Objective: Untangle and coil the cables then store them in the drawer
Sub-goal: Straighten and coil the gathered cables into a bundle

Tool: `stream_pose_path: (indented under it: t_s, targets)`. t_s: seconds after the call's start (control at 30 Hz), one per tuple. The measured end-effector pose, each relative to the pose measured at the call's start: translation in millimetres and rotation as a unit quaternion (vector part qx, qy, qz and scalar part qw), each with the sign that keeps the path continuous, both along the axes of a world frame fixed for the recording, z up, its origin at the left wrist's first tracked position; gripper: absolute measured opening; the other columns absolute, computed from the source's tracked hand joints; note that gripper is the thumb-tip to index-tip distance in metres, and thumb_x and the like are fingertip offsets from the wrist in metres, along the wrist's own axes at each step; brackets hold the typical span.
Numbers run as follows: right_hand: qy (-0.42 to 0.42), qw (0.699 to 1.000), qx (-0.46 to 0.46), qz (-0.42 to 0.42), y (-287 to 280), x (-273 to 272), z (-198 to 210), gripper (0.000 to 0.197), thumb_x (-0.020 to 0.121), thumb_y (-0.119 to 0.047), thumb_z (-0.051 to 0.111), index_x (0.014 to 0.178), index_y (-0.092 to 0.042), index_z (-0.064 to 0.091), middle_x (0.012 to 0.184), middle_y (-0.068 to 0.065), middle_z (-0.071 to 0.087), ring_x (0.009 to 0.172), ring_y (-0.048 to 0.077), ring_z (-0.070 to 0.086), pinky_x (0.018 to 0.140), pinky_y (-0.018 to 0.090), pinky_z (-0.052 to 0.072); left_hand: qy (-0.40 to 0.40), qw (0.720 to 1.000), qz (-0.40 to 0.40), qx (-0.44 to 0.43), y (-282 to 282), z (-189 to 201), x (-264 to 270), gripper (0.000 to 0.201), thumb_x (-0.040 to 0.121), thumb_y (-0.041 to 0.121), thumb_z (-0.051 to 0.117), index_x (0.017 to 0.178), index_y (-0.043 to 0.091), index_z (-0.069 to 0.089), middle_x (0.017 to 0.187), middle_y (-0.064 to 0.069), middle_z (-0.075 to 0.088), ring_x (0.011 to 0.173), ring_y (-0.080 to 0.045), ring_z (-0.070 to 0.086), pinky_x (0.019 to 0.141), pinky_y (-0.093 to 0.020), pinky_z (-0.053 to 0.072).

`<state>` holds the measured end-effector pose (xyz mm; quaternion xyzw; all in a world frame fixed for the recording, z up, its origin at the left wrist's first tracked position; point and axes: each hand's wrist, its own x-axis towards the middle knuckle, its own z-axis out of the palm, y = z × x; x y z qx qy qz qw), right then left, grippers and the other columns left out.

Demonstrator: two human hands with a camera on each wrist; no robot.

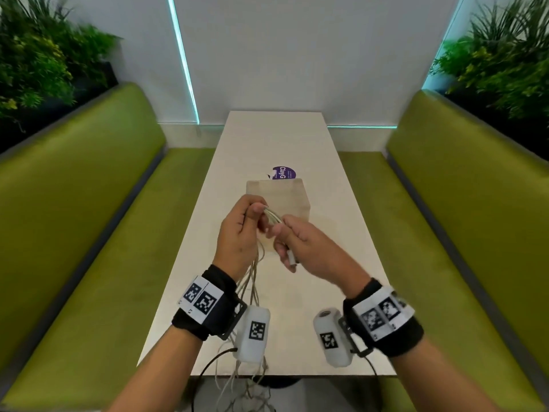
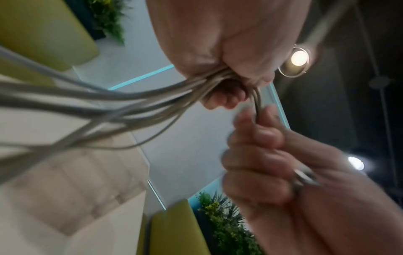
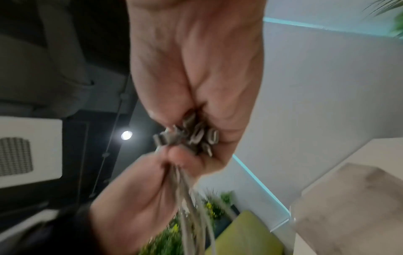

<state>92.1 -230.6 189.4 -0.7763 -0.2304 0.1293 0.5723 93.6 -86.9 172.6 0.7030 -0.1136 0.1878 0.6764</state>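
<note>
Wrist bands [image 1: 205, 301] with printed markers sit closest to the head camera, and ahead of them both hands meet above the bench [image 1: 297, 292]. The left hand [image 1: 237, 230] has its fingers [image 2: 222, 98] clenched round a bundle of grey cables [image 1: 271, 217]; from that fist the strands hang down past the wrist and over the bench's near edge. The right hand [image 1: 303, 242] is curled round the same bundle just beside the left, and the right wrist view shows a cluster of plug ends [image 3: 191, 136] gathered in its palm. A beige box [image 1: 279, 203] stands on the bench just behind the hands; it may be the drawer, though no opening shows from this side.

The cables look gathered but not yet coiled, so this is likely the sorting stage. To do it well, the left hand should keep a firm anchor while the right draws one plug and its strand clear at a time, following each length down instead of tugging, since pulling hard would tighten any knot among the hanging loops. Lifting the dangling part onto the bench would ease the strain.
</note>
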Motion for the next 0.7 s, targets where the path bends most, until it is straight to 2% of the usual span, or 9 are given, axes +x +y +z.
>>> stream_pose_path:
  t_s: [0.07,0.13,0.27,0.33,0.4,0.47,0.53,0.6,0.7]
  targets:
    - [-0.017,0.998,-0.006,-0.052,13,-4,-12,0.020,0.102,-0.028,0.036,0.110,-0.011,0.043,0.064,-0.001,0.053,0.050,0.012,0.048,0.051,0.028,0.043,0.018,0.999,0.008,-0.039,-7,1,0,0.020,0.101,0.020,0.040,0.092,0.010,0.055,0.087,0.002,0.069,0.082,-0.021,0.065,0.070,-0.034,0.053]
    - [-0.022,0.997,-0.024,-0.076,18,-5,-18,0.023,0.102,-0.034,0.035,0.115,-0.015,0.040,0.069,-0.001,0.054,0.055,0.011,0.049,0.057,0.031,0.045,0.042,0.997,0.000,-0.068,-9,1,-1,0.020,0.102,0.015,0.038,0.092,0.008,0.054,0.101,-0.009,0.071,0.100,-0.028,0.067,0.068,-0.034,0.056]
    - [-0.031,0.993,-0.114,-0.018,22,-5,-14,0.015,0.102,-0.031,0.035,0.112,-0.025,0.044,0.069,-0.006,0.049,0.057,0.010,0.047,0.057,0.025,0.043,0.047,0.994,0.006,-0.102,-12,0,-4,0.022,0.101,0.015,0.039,0.090,0.012,0.059,0.099,-0.006,0.069,0.109,-0.020,0.065,0.072,-0.023,0.052]
    - [-0.045,0.985,-0.163,0.024,20,-3,-8,0.018,0.103,-0.029,0.035,0.087,-0.029,0.044,0.067,-0.007,0.048,0.058,0.010,0.046,0.057,0.024,0.040,0.059,0.991,-0.005,-0.117,-14,0,-6,0.024,0.102,0.017,0.038,0.092,0.013,0.060,0.108,-0.006,0.068,0.107,-0.017,0.065,0.074,-0.020,0.052]
    - [-0.047,0.980,-0.182,0.063,16,-2,-3,0.026,0.103,-0.028,0.036,0.077,-0.032,0.042,0.068,-0.006,0.049,0.059,0.008,0.048,0.059,0.023,0.041,0.088,0.986,-0.035,-0.139,-15,0,-9,0.026,0.102,0.019,0.035,0.089,0.008,0.054,0.102,-0.009,0.071,0.098,-0.021,0.070,0.072,-0.025,0.055]
    - [-0.042,0.977,-0.185,0.093,12,-1,1,0.020,0.102,-0.027,0.037,0.090,-0.028,0.053,0.078,-0.011,0.051,0.065,-0.005,0.051,0.060,0.008,0.039,0.118,0.975,-0.068,-0.174,-13,3,-12,0.028,0.103,0.020,0.033,0.087,0.006,0.051,0.086,-0.008,0.072,0.083,-0.023,0.073,0.063,-0.029,0.056]
    - [-0.040,0.982,-0.165,0.087,10,0,-3,0.024,0.102,-0.027,0.038,0.113,-0.018,0.058,0.095,-0.010,0.055,0.081,-0.006,0.051,0.068,0.001,0.037,0.121,0.968,-0.091,-0.201,-12,7,-11,0.027,0.103,0.022,0.034,0.087,0.008,0.052,0.079,-0.006,0.071,0.073,-0.023,0.072,0.060,-0.030,0.057]
    - [-0.007,0.996,-0.072,0.054,12,-3,-13,0.023,0.102,-0.026,0.039,0.111,-0.019,0.058,0.099,-0.007,0.059,0.087,-0.002,0.054,0.076,0.008,0.041,0.121,0.967,-0.110,-0.196,-12,13,-9,0.023,0.102,0.022,0.035,0.089,0.010,0.051,0.079,-0.006,0.071,0.071,-0.023,0.071,0.062,-0.031,0.057]
    - [0.066,0.994,0.067,0.053,12,-14,-27,0.020,0.103,-0.020,0.037,0.099,-0.016,0.056,0.086,-0.007,0.065,0.080,0.001,0.062,0.073,0.015,0.048,0.141,0.961,-0.154,-0.180,-10,16,-7,0.011,0.101,0.022,0.040,0.095,0.017,0.048,0.074,-0.006,0.068,0.069,-0.023,0.068,0.065,-0.034,0.057]
